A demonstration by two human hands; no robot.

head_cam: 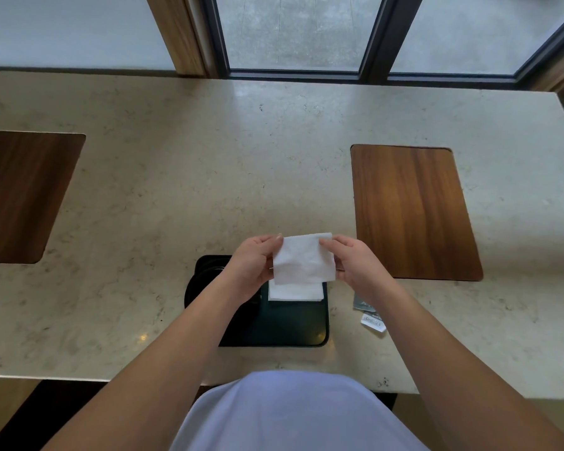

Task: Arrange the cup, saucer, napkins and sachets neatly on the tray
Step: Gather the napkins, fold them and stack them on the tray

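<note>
Roughly, left to right across the stone counter [176,164]:

Far left: a wooden inlay panel [23,196] sat flush in the counter, bare.

Tray: a dark tray [284,327] lay at the near edge, straight ahead of the person. Its left part was mostly hidden by the left forearm; dark curved rims [205,271] showed there, possibly the saucer or cup, but I could not tell which.

Left hand: the left hand [253,266] pinched the left edge of a white napkin [303,258], thumb and fingers closed on the paper.

Napkin: it was held in the air above the tray's far side, apart from the surface, roughly flat and facing up.

Napkins on tray: a second white napkin or small stack [295,292] lay on the tray just below the held one, partly covered by it.

Right hand: the right hand [355,265] gripped the napkin's right edge the same way, fingers shut on it.

Sachets: two sachets [370,315] lay on the counter just beside the tray's right rim, partly under the right forearm, not yet on the tray.

Far right: another wooden inlay panel [414,213], bare.

Risk: thin paper under two opposing pinches could tear or crease if pulled; lowered askew, it would sit crooked on the stack. A forearm sweep could scatter the sachets.
</note>
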